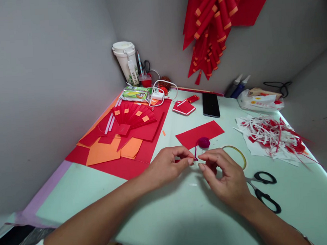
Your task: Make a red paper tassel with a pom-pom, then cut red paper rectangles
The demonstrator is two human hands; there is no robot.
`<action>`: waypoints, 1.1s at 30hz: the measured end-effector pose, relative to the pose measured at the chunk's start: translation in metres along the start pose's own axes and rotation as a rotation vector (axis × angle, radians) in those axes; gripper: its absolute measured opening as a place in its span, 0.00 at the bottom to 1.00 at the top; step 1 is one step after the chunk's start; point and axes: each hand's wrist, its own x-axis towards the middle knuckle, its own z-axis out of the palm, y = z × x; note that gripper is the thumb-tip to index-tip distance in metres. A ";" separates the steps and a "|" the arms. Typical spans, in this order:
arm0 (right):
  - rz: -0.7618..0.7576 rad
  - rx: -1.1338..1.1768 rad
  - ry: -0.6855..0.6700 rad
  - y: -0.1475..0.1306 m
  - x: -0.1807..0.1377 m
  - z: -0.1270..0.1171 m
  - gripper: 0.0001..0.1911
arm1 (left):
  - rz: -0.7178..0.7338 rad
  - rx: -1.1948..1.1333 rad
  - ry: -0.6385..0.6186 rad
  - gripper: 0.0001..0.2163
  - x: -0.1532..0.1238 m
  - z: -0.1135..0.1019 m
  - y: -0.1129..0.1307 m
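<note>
My left hand (173, 160) pinches the end of a magenta yarn (196, 152) between thumb and fingertips, and a bit of something red shows between its fingers. The strand runs up to a small magenta yarn ball (203, 142), which rests by the edge of a red paper strip (211, 131). Just right of the pinch is my right hand (221, 170), its thumb and fingertips apart, with nothing seen between them. Black-handled scissors (261, 186) lie beside the right hand, partly hidden by it. Behind that hand lies a yellowish tape roll (240, 154).
Red and orange paper (104, 151) covers the table's left. A phone (211, 105) and folded red pieces (183, 108) lie behind the hands. Shredded paper (273, 133) is at right, with a cup (127, 61) and bottles (239, 87) at the back. Red paper decorations (215, 18) hang on the wall.
</note>
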 end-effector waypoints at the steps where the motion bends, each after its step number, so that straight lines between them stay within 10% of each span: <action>1: 0.001 -0.006 0.005 0.000 0.000 0.000 0.09 | -0.001 -0.005 0.001 0.09 0.000 -0.001 0.000; 33: -0.035 -0.145 0.070 0.010 0.010 -0.015 0.06 | -0.114 -0.182 0.041 0.09 0.005 -0.006 0.000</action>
